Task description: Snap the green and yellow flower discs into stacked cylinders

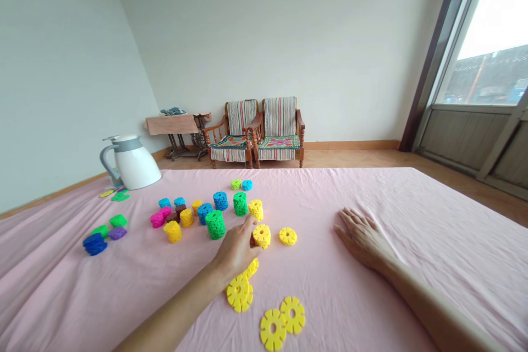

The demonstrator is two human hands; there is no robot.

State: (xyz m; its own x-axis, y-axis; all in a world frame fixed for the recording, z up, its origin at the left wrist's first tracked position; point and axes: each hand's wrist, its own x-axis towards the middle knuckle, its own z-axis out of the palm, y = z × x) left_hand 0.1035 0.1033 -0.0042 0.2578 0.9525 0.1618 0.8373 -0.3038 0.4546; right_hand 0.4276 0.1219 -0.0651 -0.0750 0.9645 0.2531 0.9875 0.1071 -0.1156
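Observation:
My left hand (236, 250) reaches over the pink cloth and pinches a short stack of yellow snowflake discs (262, 235) between thumb and fingers. A single yellow disc (287, 236) lies just right of it. More loose yellow discs lie near my forearm (240, 292) and in front of it (282, 322). My right hand (362, 236) rests flat on the cloth, fingers spread, holding nothing. Behind the left hand stand stacks of discs: green (215, 224), green (240, 203), yellow (256, 209), blue (220, 201).
Further stacks in yellow, pink, blue and purple stand at the left (172, 231) (94, 243). A white jug (132, 160) stands at the table's far left. Two wooden armchairs (258, 132) and a small table (177, 126) are by the far wall. A window (487, 55) is at right.

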